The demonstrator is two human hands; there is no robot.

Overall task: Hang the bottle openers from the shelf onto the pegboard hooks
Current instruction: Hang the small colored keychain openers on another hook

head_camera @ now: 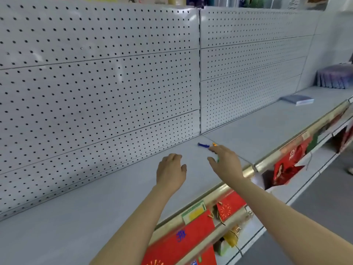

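Nothing hangs on the pegboard (99,77) yet, and I see no hooks. A blue opener (202,145) and an orange one (214,144) lie on the shelf (95,197). The right hand (225,162) reaches over them, fingers spread. The left hand (171,172) is loose and empty.

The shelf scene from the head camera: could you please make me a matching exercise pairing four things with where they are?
Things:
1. blue bottle opener
2. left hand
3. flat book
4. red gift bags

Places:
A. far right on the shelf top
B. below the shelf's front edge
C. near the pegboard seam, just beyond the right hand
D. over bare shelf, left of the other hand

Pairs: 1-C, 2-D, 3-A, 4-B
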